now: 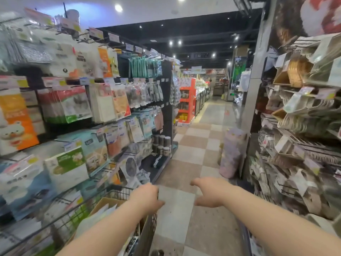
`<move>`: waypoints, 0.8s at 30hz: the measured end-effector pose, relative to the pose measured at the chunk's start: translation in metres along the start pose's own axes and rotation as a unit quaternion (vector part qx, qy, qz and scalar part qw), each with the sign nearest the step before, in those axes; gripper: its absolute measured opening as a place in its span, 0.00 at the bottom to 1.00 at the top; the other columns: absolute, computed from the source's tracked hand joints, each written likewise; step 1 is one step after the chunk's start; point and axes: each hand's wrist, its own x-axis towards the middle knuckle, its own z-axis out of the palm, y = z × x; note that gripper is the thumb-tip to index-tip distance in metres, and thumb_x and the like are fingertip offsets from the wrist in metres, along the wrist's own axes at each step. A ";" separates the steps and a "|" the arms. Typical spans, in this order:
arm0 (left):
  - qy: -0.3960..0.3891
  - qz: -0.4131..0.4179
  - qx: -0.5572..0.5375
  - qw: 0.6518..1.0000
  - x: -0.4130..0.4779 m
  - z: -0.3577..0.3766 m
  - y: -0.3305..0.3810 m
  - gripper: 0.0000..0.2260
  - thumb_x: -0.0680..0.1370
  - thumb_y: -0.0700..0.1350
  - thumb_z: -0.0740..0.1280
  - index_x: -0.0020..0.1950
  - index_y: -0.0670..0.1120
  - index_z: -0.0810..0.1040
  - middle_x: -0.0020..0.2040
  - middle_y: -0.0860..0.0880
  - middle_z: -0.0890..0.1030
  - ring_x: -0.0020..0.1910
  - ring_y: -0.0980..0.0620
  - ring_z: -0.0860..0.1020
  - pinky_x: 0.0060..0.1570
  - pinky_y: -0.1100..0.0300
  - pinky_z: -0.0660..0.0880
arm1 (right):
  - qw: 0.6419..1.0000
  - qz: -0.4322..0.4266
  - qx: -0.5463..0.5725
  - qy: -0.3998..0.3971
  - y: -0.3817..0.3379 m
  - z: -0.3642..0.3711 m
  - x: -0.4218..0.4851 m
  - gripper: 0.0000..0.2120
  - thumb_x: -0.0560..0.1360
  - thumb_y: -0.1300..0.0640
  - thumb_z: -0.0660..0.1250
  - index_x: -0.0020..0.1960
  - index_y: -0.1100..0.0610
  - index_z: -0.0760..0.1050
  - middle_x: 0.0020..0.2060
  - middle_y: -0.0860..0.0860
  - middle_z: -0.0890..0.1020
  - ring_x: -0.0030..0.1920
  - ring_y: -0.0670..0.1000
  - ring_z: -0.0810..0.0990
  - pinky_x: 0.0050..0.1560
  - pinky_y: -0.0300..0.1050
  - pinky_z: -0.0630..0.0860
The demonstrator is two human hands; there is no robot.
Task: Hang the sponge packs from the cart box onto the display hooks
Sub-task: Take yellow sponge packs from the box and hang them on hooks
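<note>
Two bare arms reach forward down a shop aisle. Left grip (145, 197), 6 o'clock, lies over the far rim of the wire cart (118, 194); its fingers are hidden, so I cannot tell its hold. Right grip (208, 193), 5 o'clock, is spread and empty above the tiled floor (177, 209). Cardboard box (106, 202) with pale packs (96, 215) sits in the cart, 7 o'clock. Display hooks (60, 140), loaded, 9 o'clock.
</note>
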 end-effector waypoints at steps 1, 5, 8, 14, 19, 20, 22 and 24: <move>-0.005 -0.004 0.005 1.000 0.014 -0.001 0.002 0.19 0.74 0.60 0.64 0.57 0.49 0.77 0.57 0.48 0.77 0.55 0.46 0.77 0.47 0.54 0.74 | 1.000 -0.003 0.002 -0.005 0.008 -0.002 0.015 0.31 0.74 0.44 0.65 0.73 0.48 0.59 0.70 0.52 0.69 0.67 0.57 0.70 0.60 0.50 0.70; -0.007 -0.022 0.017 1.000 0.067 -0.001 0.006 0.19 0.75 0.59 0.63 0.60 0.49 0.74 0.59 0.49 0.77 0.57 0.47 0.76 0.43 0.57 0.70 | 1.000 -0.024 -0.001 -0.018 0.042 -0.007 0.079 0.31 0.74 0.44 0.65 0.74 0.48 0.59 0.70 0.52 0.68 0.68 0.57 0.69 0.64 0.53 0.69; -0.004 -0.058 0.008 0.998 0.105 0.004 0.003 0.21 0.74 0.59 0.63 0.63 0.50 0.74 0.60 0.49 0.77 0.58 0.47 0.77 0.48 0.55 0.74 | 0.998 -0.058 -0.004 -0.016 0.064 -0.011 0.135 0.31 0.74 0.44 0.65 0.73 0.48 0.60 0.70 0.51 0.68 0.68 0.56 0.69 0.64 0.56 0.70; -0.011 -0.165 -0.018 0.986 0.179 0.016 -0.001 0.18 0.73 0.61 0.64 0.56 0.51 0.76 0.54 0.50 0.78 0.52 0.47 0.78 0.47 0.52 0.77 | 0.987 -0.158 -0.033 -0.016 0.105 -0.015 0.248 0.31 0.73 0.43 0.64 0.73 0.47 0.60 0.69 0.50 0.69 0.67 0.56 0.70 0.61 0.52 0.69; -0.007 -0.253 -0.044 0.967 0.217 0.021 0.008 0.17 0.73 0.61 0.63 0.54 0.51 0.76 0.53 0.50 0.77 0.52 0.47 0.77 0.43 0.55 0.74 | 0.969 -0.241 -0.049 -0.032 0.129 -0.023 0.318 0.28 0.73 0.45 0.64 0.71 0.49 0.62 0.67 0.51 0.71 0.66 0.56 0.70 0.63 0.53 0.69; -0.006 -0.268 -0.050 0.962 0.219 0.024 0.010 0.16 0.73 0.60 0.63 0.53 0.51 0.76 0.53 0.49 0.77 0.53 0.47 0.77 0.42 0.55 0.73 | 0.964 -0.258 -0.049 -0.033 0.131 -0.023 0.330 0.28 0.73 0.46 0.64 0.70 0.49 0.63 0.67 0.52 0.71 0.66 0.56 0.70 0.63 0.53 0.69; -0.014 -0.300 -0.058 0.952 0.219 0.033 0.013 0.15 0.73 0.60 0.63 0.51 0.51 0.76 0.54 0.48 0.78 0.54 0.46 0.78 0.44 0.55 0.73 | 0.956 -0.287 -0.045 -0.041 0.131 -0.022 0.349 0.29 0.73 0.47 0.63 0.72 0.48 0.61 0.68 0.51 0.70 0.67 0.55 0.70 0.63 0.51 0.69; -0.026 -0.342 -0.061 0.937 0.215 0.042 0.012 0.16 0.73 0.58 0.63 0.54 0.49 0.76 0.56 0.46 0.78 0.56 0.44 0.77 0.47 0.54 0.73 | 0.945 -0.319 -0.041 -0.055 0.127 -0.015 0.363 0.30 0.73 0.47 0.63 0.73 0.47 0.60 0.70 0.49 0.69 0.68 0.54 0.69 0.63 0.50 0.68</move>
